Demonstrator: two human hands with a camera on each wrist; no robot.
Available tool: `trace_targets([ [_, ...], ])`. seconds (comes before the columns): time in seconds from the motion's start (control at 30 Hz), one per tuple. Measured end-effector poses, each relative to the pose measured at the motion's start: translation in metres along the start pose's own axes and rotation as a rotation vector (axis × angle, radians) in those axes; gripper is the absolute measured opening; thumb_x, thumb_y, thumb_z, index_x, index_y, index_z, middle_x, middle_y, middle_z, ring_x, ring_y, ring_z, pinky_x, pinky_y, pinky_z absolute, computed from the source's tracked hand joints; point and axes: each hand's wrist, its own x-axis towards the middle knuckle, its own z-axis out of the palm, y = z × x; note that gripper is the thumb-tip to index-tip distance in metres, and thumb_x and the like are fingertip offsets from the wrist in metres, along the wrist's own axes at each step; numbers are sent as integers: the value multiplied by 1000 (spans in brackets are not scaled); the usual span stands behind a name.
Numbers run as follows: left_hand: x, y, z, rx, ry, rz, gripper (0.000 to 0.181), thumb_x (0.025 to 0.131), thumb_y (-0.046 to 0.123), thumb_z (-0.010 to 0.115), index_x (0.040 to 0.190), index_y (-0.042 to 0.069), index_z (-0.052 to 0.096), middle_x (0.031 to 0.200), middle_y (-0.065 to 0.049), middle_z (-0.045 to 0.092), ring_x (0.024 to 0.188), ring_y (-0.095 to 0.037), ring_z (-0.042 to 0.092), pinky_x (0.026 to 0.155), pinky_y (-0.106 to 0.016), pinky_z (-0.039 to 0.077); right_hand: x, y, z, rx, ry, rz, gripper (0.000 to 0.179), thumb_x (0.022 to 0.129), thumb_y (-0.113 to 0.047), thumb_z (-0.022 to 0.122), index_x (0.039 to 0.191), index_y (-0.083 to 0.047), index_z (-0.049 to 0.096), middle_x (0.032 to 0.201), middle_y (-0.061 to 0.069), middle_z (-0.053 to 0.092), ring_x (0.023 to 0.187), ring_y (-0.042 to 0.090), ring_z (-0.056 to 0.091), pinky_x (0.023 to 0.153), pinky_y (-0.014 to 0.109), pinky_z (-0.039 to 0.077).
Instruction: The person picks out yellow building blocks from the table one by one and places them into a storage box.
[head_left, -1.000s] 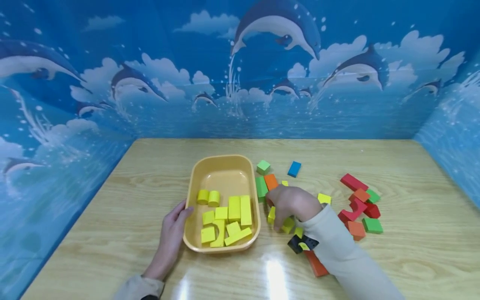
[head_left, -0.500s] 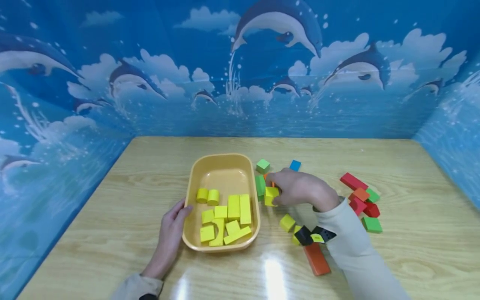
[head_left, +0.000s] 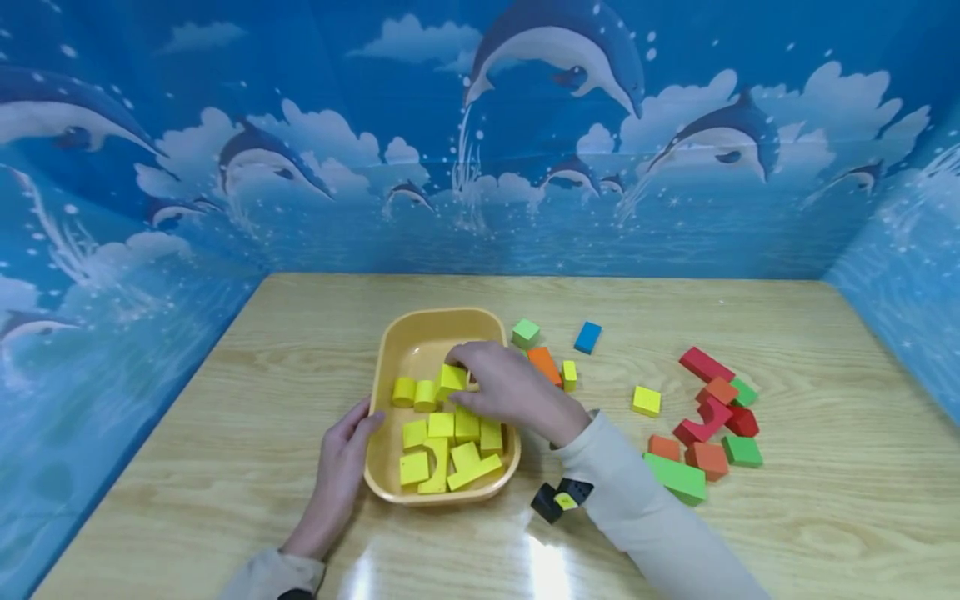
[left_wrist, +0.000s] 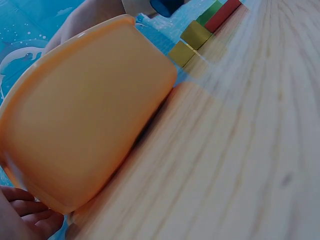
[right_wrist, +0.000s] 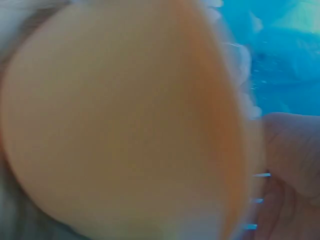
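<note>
A tan plastic tub [head_left: 442, 321] stands on the table, with several yellow blocks [head_left: 442, 425] grouped in its near half. My left hand [head_left: 341, 467] holds the tub's left rim, thumb over the edge and fingers against the outside. In the left wrist view, those fingers [left_wrist: 37, 215] lie along the tub's lower corner. Over the inside of the tub, my right hand [head_left: 510, 387] pinches a yellow block [head_left: 451, 382] between thumb and fingers, close above two yellow cylinders [head_left: 415, 393]. In the right wrist view, the tub wall [right_wrist: 125, 115] fills most of the picture, blurred.
Right of the tub lie a light green cube [head_left: 526, 333], a blue block [head_left: 588, 337], an orange block [head_left: 544, 365] and two yellow blocks [head_left: 646, 402]. Farther right, red, orange and green blocks [head_left: 705, 421] form a loose cluster. A dolphin-print backdrop [head_left: 480, 225] borders the table.
My right hand has picked up a yellow block from the table and carried it left, over the tub's rim. The left hand has kept its hold on the tub.
</note>
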Motion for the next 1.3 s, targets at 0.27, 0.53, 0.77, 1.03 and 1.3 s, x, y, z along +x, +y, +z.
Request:
trace_targets([
  [0.27, -1, 0, 0, 10, -10, -7, 48, 99, 21, 49, 141, -1, 44, 141, -21, 48, 122, -33, 52, 99, -37, 47, 7, 2, 23, -64, 57, -4, 40, 88, -21, 71, 124, -4, 62, 117, 9, 66, 106, 22, 60, 89, 35, 53],
  [0.53, 0, 1, 0, 1, -8, -12, 47, 99, 20, 48, 141, 0, 45, 141, -20, 49, 122, -32, 53, 98, -33, 48, 7, 1, 26, -152, 60, -31, 39, 89, -22, 70, 123, -4, 63, 112, 9, 67, 101, 22, 61, 85, 34, 54],
  [0.77, 0, 1, 1, -7, -16, -8, 47, 99, 20, 49, 141, 1, 45, 141, -21, 49, 121, -33, 54, 96, -33, 49, 4, 3, 22, -136, 93, -43, 36, 88, -18, 70, 121, -6, 64, 111, 8, 67, 98, 21, 61, 80, 31, 54],
  [1.03, 0, 0, 0, 8, -3, -9, 46, 99, 20, 49, 141, 1, 46, 139, -21, 50, 119, -33, 55, 92, -27, 51, 5, 6, 20, -121, 126, -89, 31, 89, -12, 67, 120, -9, 65, 110, 9, 67, 101, 23, 60, 84, 35, 53],
  [1.3, 1, 1, 0, -9, -14, -2, 45, 99, 19, 48, 141, 1, 46, 139, -21, 50, 119, -33, 55, 92, -26, 51, 6, 9, 25, -150, 67, -79, 34, 90, -8, 64, 124, -9, 64, 120, 11, 63, 112, 26, 57, 95, 38, 49],
])
